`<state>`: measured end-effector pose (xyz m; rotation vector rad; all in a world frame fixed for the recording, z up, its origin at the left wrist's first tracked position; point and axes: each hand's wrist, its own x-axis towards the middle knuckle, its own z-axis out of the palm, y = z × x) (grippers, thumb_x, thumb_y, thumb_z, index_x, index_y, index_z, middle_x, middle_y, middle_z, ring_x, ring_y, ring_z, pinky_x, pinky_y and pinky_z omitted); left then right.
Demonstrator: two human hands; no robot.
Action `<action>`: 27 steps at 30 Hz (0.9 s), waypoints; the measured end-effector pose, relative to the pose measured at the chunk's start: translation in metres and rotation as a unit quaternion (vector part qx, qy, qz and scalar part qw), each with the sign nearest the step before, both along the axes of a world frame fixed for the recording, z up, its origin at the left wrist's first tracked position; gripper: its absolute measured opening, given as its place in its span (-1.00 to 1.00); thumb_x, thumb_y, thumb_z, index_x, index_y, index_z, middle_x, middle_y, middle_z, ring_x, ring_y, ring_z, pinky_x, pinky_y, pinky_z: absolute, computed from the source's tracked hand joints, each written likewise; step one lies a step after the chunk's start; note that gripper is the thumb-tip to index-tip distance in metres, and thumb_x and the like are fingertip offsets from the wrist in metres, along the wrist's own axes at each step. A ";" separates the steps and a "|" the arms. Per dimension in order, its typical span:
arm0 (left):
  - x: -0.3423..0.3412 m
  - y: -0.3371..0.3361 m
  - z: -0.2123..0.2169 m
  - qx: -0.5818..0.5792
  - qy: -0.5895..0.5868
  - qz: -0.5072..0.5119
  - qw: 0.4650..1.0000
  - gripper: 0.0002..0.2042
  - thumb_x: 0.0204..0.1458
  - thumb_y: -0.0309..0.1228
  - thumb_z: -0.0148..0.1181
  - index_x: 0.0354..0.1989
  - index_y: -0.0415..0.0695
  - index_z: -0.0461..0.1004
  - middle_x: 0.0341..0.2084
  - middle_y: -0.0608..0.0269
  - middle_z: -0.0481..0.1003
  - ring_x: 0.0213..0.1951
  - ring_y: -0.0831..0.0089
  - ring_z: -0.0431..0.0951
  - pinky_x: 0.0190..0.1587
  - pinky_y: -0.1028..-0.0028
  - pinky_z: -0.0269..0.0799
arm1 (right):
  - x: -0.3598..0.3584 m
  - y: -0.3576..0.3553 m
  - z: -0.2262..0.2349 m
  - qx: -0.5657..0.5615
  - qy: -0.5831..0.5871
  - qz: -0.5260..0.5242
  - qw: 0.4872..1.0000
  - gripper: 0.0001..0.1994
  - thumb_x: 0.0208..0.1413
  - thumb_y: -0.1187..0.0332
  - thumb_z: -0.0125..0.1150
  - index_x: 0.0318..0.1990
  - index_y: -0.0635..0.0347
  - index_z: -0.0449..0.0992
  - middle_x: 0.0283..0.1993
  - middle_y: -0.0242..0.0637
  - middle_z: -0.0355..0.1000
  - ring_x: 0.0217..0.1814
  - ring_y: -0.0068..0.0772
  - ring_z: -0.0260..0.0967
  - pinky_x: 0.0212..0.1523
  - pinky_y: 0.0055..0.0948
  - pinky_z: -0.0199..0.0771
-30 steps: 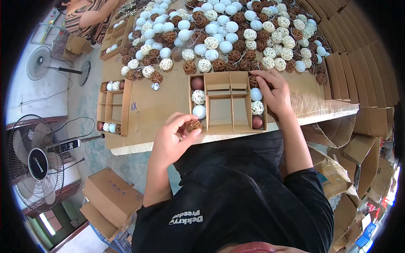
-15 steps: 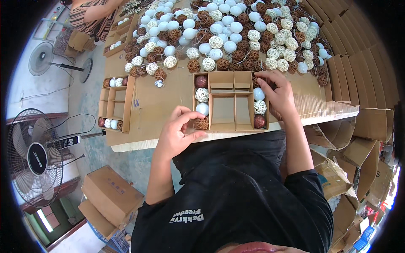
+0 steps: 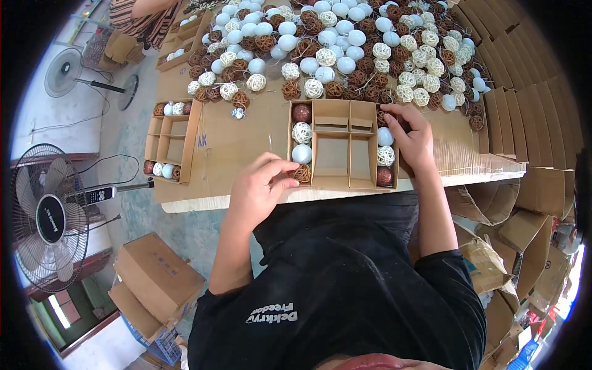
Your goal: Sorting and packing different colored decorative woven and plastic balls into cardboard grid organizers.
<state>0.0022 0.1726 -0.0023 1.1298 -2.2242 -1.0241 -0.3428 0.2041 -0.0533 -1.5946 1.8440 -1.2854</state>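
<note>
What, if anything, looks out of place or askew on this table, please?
Little stands out. The divided cardboard tray sits square, with balls in its side columns and its middle compartments bare. One small pale ball lies alone on the cardboard-covered table, apart from the big pile of balls.

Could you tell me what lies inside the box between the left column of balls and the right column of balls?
In the head view, only empty cardboard compartments lie between the left column and the right column.
</note>
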 end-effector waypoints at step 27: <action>-0.076 -0.009 -0.019 -0.213 -0.235 -0.033 0.948 0.16 0.00 0.38 0.26 0.57 -0.26 -0.01 0.51 -0.46 -0.07 0.51 -0.50 -0.08 0.39 -0.39 0.03 | 0.072 0.014 0.029 0.177 0.373 0.015 0.911 0.15 0.14 -0.38 0.21 0.56 0.44 -0.05 0.64 0.39 -0.24 0.73 0.33 -0.37 0.56 0.28 -0.14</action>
